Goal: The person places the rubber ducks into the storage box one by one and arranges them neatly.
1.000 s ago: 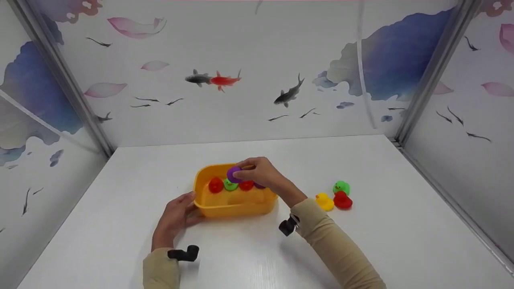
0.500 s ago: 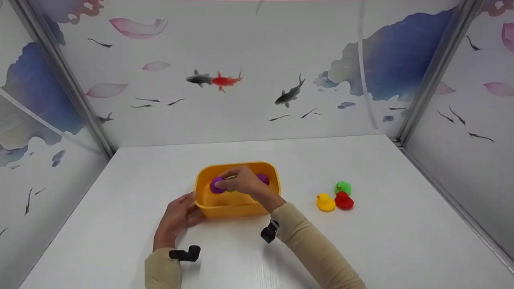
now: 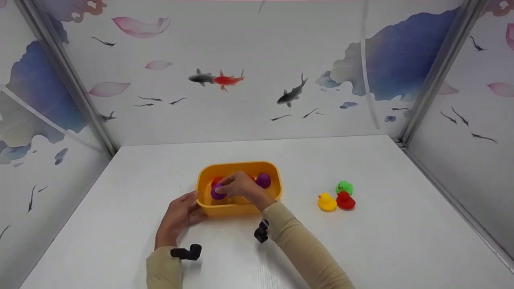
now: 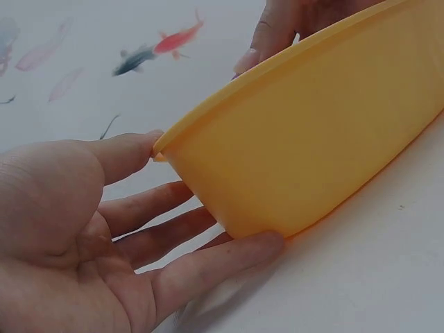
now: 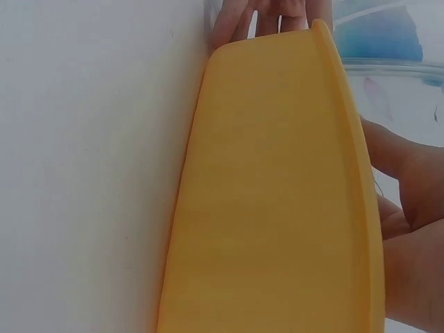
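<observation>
The right hand (image 3: pixel 239 186) has its grip pinched on a purple duck (image 3: pixel 217 193), fingers curled over it from above, and holds it low inside the yellow tub (image 3: pixel 239 208), at the tub's left end. A second ago that same duck was held above the tub's far rim; half a second ago it had dropped below the rim line; now it sits down among the other toys, so the carry looks all but finished, with only the letting go left, as far as one can judge. The left hand (image 3: pixel 179 216) has not shifted over that time: its fingers lie straight and relaxed against the tub's near left corner, thumb at the rim, as the left wrist view shows, steadying rather than gripping. The tub has stayed near the middle of the table (image 3: pixel 361 249), a little toward the near edge. Inside it a second purple duck (image 3: pixel 263 180) shows at the right end and a red duck (image 3: pixel 216 180) peeks out behind the right hand; others may be hidden under the hand. Toward the table's right edge a yellow duck (image 3: pixel 326 202), a red duck (image 3: pixel 345 200) and a green duck (image 3: pixel 344 187) huddle together, untouched and in the same places as before.
</observation>
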`<state>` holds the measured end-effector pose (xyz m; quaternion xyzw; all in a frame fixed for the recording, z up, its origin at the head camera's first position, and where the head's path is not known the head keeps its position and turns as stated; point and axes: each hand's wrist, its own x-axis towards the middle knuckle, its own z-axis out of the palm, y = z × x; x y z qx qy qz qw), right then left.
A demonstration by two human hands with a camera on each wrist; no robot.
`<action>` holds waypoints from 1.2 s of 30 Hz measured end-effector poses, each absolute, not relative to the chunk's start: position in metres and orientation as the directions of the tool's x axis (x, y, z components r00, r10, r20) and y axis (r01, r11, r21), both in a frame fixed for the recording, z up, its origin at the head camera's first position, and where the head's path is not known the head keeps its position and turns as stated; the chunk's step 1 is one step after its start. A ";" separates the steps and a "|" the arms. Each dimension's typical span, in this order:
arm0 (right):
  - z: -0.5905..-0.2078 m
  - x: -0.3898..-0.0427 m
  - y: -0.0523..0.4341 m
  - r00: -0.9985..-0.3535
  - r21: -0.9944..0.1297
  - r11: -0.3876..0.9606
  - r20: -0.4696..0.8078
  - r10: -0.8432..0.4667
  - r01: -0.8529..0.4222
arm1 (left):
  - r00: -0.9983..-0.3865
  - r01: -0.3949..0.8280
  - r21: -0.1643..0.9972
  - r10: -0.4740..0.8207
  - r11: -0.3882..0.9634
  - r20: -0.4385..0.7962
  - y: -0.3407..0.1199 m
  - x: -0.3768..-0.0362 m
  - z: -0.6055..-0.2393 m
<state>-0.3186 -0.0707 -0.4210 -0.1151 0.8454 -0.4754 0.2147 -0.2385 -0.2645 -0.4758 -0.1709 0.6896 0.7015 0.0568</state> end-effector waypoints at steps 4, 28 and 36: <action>-0.421 -0.318 -0.074 -0.885 -0.853 0.522 -0.261 -0.386 0.024 | -0.938 -0.306 0.951 -0.155 -0.051 -0.310 -0.264 -0.239 -0.476; -0.428 -0.308 -0.079 -0.882 -0.850 0.527 -0.247 -0.402 -0.002 | -0.935 -0.325 0.946 -0.143 -0.019 -0.324 -0.261 -0.239 -0.479; -0.400 -0.310 -0.069 -0.879 -0.818 0.566 -0.190 -0.437 -0.105 | -0.933 -0.325 0.945 -0.147 -0.045 -0.328 -0.267 -0.238 -0.476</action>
